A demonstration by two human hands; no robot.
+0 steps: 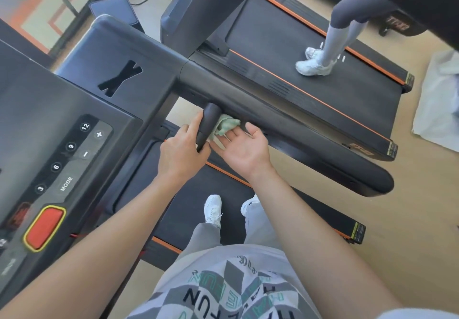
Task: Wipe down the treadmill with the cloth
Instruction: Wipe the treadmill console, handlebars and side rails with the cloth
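Observation:
I stand on a black treadmill (104, 70) with a button console at the left. A short black grip bar (208, 126) sticks out under its long side handrail (285, 124). My left hand (182, 153) wraps around the lower end of that grip bar, index finger stretched along it. A pale green cloth (226, 126) is bunched against the bar's right side. My right hand (244, 146) lies palm up with straight fingers pressing the cloth to the bar.
A red stop button (44, 228) sits on the console (62, 159). On a second treadmill (323, 75) to the right, another person's legs are walking. A grey sheet (439, 109) lies on the floor at the far right. My white shoes stand on the belt (188, 209).

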